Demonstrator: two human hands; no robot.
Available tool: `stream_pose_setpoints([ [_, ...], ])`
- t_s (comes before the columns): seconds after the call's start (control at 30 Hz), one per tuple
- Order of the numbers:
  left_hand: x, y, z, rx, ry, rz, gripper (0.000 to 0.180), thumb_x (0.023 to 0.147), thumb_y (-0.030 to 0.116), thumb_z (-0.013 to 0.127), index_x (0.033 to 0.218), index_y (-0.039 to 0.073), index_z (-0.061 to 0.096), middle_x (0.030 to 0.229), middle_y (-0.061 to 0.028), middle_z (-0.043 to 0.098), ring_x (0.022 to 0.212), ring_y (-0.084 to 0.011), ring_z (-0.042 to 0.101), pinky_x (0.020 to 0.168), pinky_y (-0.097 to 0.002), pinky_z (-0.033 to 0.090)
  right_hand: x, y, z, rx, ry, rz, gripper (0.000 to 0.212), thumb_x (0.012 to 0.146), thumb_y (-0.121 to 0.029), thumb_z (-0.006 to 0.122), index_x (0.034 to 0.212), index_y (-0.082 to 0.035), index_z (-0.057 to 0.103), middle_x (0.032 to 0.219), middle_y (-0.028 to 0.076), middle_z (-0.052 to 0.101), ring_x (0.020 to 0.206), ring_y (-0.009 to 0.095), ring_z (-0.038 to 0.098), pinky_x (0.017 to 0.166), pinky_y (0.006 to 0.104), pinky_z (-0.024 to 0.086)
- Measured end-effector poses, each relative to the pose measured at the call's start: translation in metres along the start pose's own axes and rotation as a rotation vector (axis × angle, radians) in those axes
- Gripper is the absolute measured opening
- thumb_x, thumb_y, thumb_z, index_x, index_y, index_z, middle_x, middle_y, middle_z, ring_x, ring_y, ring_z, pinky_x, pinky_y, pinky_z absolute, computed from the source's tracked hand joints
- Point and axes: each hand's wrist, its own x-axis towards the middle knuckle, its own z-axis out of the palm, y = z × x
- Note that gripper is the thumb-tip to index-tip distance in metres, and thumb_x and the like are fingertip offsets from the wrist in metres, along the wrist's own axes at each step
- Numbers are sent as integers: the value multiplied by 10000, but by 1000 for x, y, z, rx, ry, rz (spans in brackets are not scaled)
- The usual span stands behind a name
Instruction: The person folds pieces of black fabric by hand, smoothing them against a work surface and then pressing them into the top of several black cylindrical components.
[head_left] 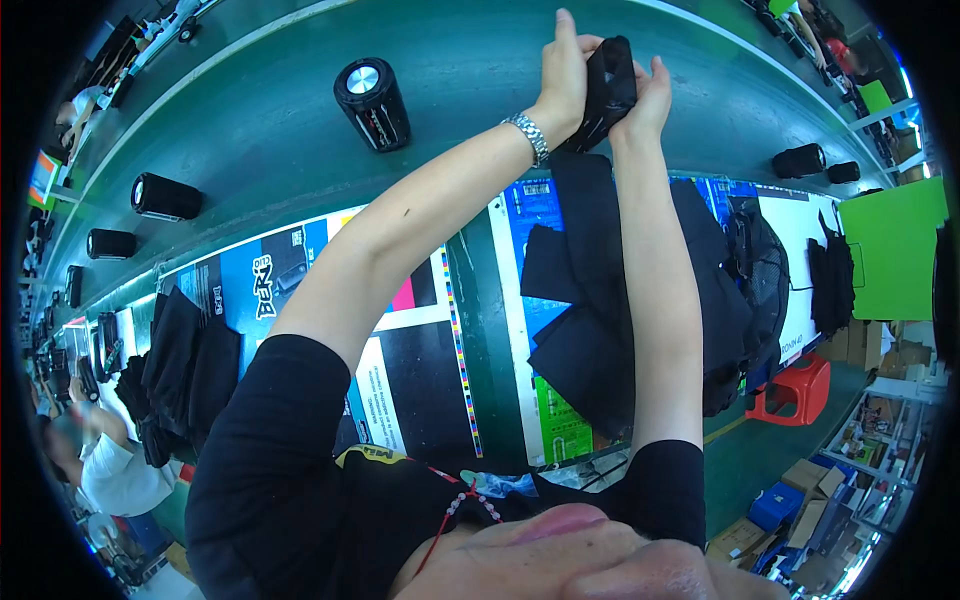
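Observation:
Above the green belt, both my hands are closed around a dark, soft-looking black pouch. My left hand grips its left side, thumb pointing up; a metal watch band circles that wrist. On the pouch's right side is my right hand, its palm cupped against it and its thumb raised. Whether anything is inside the pouch cannot be made out. Below my wrists lies a loose pile of flat black cloth pouches. A black cylindrical speaker with a silver end stands on the belt to the left.
More cylindrical speakers sit along the green belt, with two others at the right. Printed sheets cover the near table. Black cloth is stacked at left, where a co-worker sits. A red stool stands right.

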Motion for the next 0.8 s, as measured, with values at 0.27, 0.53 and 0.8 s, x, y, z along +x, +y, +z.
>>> stream_pose_setpoints([
  [0.27,27,-23,-12,70,-341,-43,683,977,540,305,842,-23,666,801,-91,668,737,-163,615,742,-267,483,-11,30,-18,-136,-280,-390,540,986,-398,241,1077,0,593,1007,91,646,950,200,622,859,321,494],
  [0.53,80,-71,-21,16,-231,-56,523,957,468,424,803,24,656,742,-55,638,668,-133,565,649,-269,471,15,40,-46,-423,61,-476,474,1010,-371,257,1240,-36,501,1174,91,587,1072,178,567,940,316,446],
  [0.8,18,-39,21,-38,-236,-89,703,975,576,258,817,19,656,758,-23,621,677,-125,541,658,-251,442,7,-7,-33,-112,22,-297,433,983,-368,358,1095,-8,571,1037,93,639,939,206,617,880,330,474],
])
